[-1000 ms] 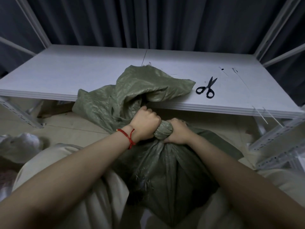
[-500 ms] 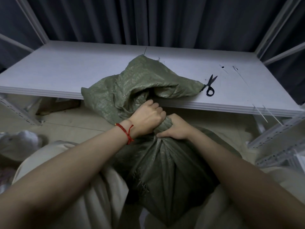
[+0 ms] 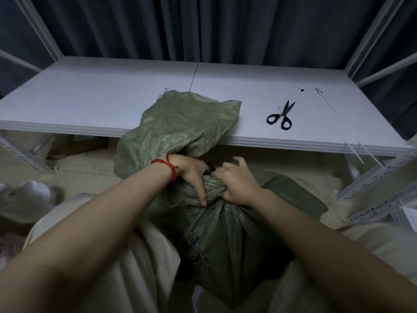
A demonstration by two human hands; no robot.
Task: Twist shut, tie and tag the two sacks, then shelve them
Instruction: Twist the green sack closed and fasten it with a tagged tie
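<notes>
Sack (image 3: pixel 225 233) stands between my legs, below the white shelf (image 3: pixel 90 98). My left hand (image 3: pixel 191 172) and right hand (image 3: pixel 237 179) both clench its twisted neck; its loose top flops onto the shelf edge near the scissors (image 3: pixel 281 116).

1. Just behind my left hand (image 3: pixel 191 171), a thin red string bracelet (image 3: pixel 167 164) circles the wrist. It is knotted, with short loose ends trailing from the knot.
2. From my left hand and my right hand (image 3: pixel 238 180) back toward me, both forearms (image 3: pixel 108 218) are bare.
3. Beneath the forearms, nearer me than either hand, pale cream trousers (image 3: pixel 144 256) cover my legs, loose and softly creased.
</notes>
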